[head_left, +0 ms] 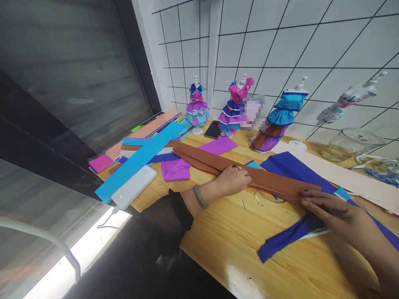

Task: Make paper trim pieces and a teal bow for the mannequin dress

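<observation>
A long folded brown strip (271, 181) lies slantwise across the wooden table. My left hand (234, 180) rests at its lower edge near the middle, fingers curled in and pressed on the strip. Over the strip's right end, my right hand (333, 207) has its thumb and fingers together at the brown edge; whether it pinches the material is hard to make out. Dark blue material (291, 166) lies behind and beneath the brown strip, and another dark blue piece (280, 241) extends below my right hand. Purple pieces (218, 146) lie behind the strip's left part.
A bright blue strip (140, 160) and a white power bank (134, 187) are at the left. Along the back stand small dressed mannequins (197, 106), a phone (212, 129), a bare mannequin (346, 101) and a glass jar (349, 143). A pale strip (339, 174) lies at the right.
</observation>
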Available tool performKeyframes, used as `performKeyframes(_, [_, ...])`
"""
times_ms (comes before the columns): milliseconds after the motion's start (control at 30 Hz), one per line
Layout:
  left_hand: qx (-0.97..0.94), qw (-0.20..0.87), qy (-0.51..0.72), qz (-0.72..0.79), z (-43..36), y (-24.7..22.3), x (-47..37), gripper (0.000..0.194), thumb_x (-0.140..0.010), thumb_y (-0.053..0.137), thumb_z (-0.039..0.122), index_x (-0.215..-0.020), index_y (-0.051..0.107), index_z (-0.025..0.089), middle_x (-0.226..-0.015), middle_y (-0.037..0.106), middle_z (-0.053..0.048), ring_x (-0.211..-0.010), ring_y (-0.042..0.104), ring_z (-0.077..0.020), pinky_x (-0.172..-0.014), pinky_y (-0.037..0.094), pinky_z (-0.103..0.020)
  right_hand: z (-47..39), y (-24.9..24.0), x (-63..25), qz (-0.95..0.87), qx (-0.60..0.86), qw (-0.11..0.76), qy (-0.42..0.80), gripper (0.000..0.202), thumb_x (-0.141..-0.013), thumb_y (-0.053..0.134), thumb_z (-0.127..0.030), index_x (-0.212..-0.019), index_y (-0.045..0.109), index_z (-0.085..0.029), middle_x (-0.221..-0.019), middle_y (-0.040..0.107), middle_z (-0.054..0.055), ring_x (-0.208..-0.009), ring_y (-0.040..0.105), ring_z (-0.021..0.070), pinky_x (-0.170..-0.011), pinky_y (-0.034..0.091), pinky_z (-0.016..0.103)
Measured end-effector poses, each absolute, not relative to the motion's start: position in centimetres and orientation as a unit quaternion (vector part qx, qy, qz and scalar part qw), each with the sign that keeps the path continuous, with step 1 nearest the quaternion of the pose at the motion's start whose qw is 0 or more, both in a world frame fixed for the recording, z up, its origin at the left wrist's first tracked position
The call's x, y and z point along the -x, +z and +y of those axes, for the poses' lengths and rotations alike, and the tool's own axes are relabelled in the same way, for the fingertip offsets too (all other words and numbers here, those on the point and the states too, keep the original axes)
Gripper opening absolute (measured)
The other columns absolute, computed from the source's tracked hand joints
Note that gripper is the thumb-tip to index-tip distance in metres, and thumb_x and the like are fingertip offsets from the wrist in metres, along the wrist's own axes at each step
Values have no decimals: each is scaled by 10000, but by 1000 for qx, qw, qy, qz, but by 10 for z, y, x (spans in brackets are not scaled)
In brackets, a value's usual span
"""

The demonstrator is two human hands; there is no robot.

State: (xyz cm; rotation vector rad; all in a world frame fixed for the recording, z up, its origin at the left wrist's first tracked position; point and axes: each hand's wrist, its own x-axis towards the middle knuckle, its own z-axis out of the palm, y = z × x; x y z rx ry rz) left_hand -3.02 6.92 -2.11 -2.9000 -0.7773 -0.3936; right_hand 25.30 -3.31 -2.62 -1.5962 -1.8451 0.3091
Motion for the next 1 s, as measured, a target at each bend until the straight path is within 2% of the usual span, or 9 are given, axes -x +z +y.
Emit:
performKeyframes(167, [955, 49, -148, -252, 71, -23, 31, 197, -852, 466, 286, -851, 619, 161, -904, 612, -65, -916, 535, -179, -755, 410, -298, -35, -26, -257, -691, 638, 306, 148, 249, -729, 595, -472, -831, 706, -274, -1014, 676, 90, -974, 615, 248, -862, 481, 382])
performKeyframes(333, [955, 19, -191, -226, 69, -19, 32, 503, -848, 371, 552, -738, 649, 148, -803, 624, -81, -857, 541, -191, -726, 404, -308, -40, -7, -244, -686, 641, 273, 213, 301, -756, 568, -482, -830, 720, -233, -1032, 671, 83, -1057, 568, 266, -898, 456, 379])
performKeyframes(400, [948, -7, -218, -230, 70, -18, 32, 540, -847, 345, 573, -713, 649, 148, -775, 630, -76, -843, 545, -184, -731, 404, -303, -41, -3, -240, -683, 644, 267, 217, 309, -791, 540, -462, -726, 712, -214, -1020, 675, 87, -1085, 547, 262, -924, 434, 370])
performKeyframes(467, [943, -25, -227, -242, 72, -18, 32, 486, -879, 349, 499, -738, 648, 143, -771, 631, -73, -838, 547, -173, -742, 407, -294, -39, -5, -239, -680, 652, 279, 185, 341, -806, 521, -462, -667, 692, -201, -982, 681, 95, -1042, 568, 264, -906, 442, 381])
performKeyframes(533, [942, -33, -223, -250, 74, -17, 32, 392, -893, 381, 408, -765, 639, 142, -807, 633, -69, -855, 545, -167, -760, 410, -290, -37, -9, -240, -692, 649, 285, 138, 310, -800, 530, -459, -738, 691, -201, -956, 680, 92, -979, 592, 258, -865, 461, 392])
performKeyframes(633, [938, -33, -224, -264, 75, -16, 33, 232, -846, 497, 346, -932, 614, 165, -956, 623, -56, -977, 519, -181, -827, 410, -304, -32, -15, -239, -720, 634, 277, 55, 268, -805, 536, -420, -887, 673, -204, -984, 662, 88, -941, 593, 246, -834, 468, 401])
performKeyframes(767, [936, -8, -210, -282, 75, -17, 34, 272, -828, 507, 234, -1090, 560, 186, -1075, 594, -61, -1083, 480, -188, -909, 386, -340, -26, -22, -236, -751, 610, 251, -36, 280, -814, 533, -351, -1009, 641, -181, -1063, 635, 114, -1002, 563, 260, -862, 448, 424])
performKeyframes(867, [941, 3, -193, -277, 78, -19, 35, 299, -819, 451, 126, -1086, 573, 183, -1033, 622, -54, -1066, 502, -171, -920, 378, -338, -23, -29, -237, -764, 601, 224, -72, 290, -820, 520, -315, -1036, 635, -159, -1072, 636, 127, -1008, 563, 267, -848, 455, 431])
performKeyframes(1000, [940, 2, -203, -273, 83, -23, 36, 309, -816, 430, 95, -1059, 598, 188, -990, 653, -42, -1000, 546, -151, -895, 387, -320, -21, -33, -238, -762, 608, 199, -100, 290, -863, 452, -285, -1021, 646, -139, -1062, 646, 130, -995, 566, 262, -842, 451, 425])
